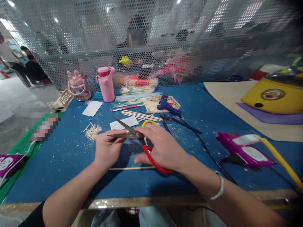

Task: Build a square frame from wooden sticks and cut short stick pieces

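My right hand (165, 145) grips a pair of scissors (136, 135) with one red and one yellow handle loop; the blades are spread and point left. My left hand (107, 149) is closed, with its fingertips right behind the blades. They pinch a pale wooden stick (128, 132), mostly hidden by fingers and scissors. Below the hands, another thin stick (132, 168) lies across the blue table. A white paper slip (124, 123) lies just beyond the blades. To the left is a heap of short cut stick pieces (93, 131).
A blue glue gun (168, 105) rests on a stick-built panel (151, 105), near dark pliers (165, 117) and loose sticks (142, 115). A pink flask (106, 85) and bottle (78, 86) stand at the back. Right are a purple power strip (246, 149) and yellow bag (272, 94).
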A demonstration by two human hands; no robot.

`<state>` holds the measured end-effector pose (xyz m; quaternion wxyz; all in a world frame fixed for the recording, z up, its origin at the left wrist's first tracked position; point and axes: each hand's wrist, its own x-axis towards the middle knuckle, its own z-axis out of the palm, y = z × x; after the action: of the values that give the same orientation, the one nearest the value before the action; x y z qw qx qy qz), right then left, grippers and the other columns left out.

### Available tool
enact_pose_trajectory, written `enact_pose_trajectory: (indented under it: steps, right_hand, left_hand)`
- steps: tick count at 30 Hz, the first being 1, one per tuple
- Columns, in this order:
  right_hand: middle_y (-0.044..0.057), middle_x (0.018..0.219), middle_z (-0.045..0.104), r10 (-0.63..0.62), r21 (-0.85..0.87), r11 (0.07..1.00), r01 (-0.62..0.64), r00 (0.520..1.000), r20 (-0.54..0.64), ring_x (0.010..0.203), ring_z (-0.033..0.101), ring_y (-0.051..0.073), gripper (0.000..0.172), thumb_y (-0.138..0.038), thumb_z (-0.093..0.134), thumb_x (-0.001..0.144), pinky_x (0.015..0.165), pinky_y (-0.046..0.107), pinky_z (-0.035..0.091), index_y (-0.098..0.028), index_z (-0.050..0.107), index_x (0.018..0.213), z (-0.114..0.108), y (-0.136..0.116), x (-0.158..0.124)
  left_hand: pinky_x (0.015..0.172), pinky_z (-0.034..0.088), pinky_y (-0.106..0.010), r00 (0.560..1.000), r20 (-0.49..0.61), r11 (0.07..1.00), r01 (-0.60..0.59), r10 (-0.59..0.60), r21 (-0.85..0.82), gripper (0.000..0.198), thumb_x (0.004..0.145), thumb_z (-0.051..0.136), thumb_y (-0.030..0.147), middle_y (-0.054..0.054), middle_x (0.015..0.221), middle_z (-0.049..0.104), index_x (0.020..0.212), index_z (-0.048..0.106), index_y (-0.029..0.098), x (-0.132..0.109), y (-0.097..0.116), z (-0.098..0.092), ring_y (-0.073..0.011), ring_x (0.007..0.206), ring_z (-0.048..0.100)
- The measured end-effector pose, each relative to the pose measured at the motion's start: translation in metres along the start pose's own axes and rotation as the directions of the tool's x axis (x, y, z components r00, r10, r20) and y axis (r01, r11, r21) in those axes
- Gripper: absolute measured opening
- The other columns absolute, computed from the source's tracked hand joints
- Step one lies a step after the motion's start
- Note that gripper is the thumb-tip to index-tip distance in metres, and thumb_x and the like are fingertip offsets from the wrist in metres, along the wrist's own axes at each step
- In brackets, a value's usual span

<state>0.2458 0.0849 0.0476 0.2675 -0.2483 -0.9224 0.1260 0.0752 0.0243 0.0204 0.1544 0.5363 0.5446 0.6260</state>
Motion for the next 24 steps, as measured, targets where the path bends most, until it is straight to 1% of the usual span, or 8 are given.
enact_pose_trajectory:
  steps: [7,12,18,24]
  right_hand:
    - [0.011,0.092,0.060,-0.009,0.051,0.999,0.009,1.000,0.005,0.085,0.053,0.026,0.076,-0.067,0.065,0.056,0.077,0.042,0.044,-0.014,0.056,0.109,0.0005,-0.0006,-0.0004]
    - [0.012,0.092,0.059,-0.019,0.016,1.000,0.019,1.000,0.000,0.086,0.052,0.026,0.077,-0.067,0.065,0.056,0.078,0.042,0.043,-0.012,0.055,0.109,0.0002,-0.0030,-0.0011]
    - [0.012,0.092,0.058,-0.037,-0.005,0.999,0.037,0.999,0.013,0.085,0.051,0.026,0.079,-0.069,0.063,0.056,0.078,0.041,0.043,-0.011,0.055,0.108,-0.0001,-0.0032,-0.0025]
    - [0.011,0.093,0.058,-0.050,0.013,0.999,0.050,0.999,0.006,0.086,0.051,0.025,0.078,-0.070,0.063,0.056,0.079,0.041,0.042,-0.014,0.055,0.109,0.0000,-0.0018,-0.0025]
  left_hand:
    - [0.062,0.054,-0.026,0.996,0.083,0.999,-0.033,0.033,0.001,0.011,0.070,0.062,0.014,-0.003,0.074,0.073,0.073,0.072,0.019,0.0008,0.0041,-0.0029,-0.0158,0.067,0.067]
    - [0.062,0.053,-0.025,0.996,0.094,0.999,-0.005,0.009,-0.034,0.012,0.069,0.062,0.012,-0.003,0.073,0.073,0.073,0.072,0.018,-0.0008,0.0068,-0.0034,-0.0154,0.066,0.067]
    - [0.059,0.052,-0.023,0.995,0.090,0.999,-0.029,0.032,-0.044,0.012,0.068,0.063,0.011,-0.002,0.071,0.073,0.073,0.072,0.018,-0.0022,0.0067,-0.0040,-0.0137,0.062,0.066]
    - [0.060,0.053,-0.025,0.995,0.093,0.998,-0.018,0.023,-0.053,0.009,0.068,0.064,0.013,-0.004,0.071,0.073,0.072,0.071,0.018,-0.0015,0.0083,-0.0037,-0.0149,0.062,0.066]
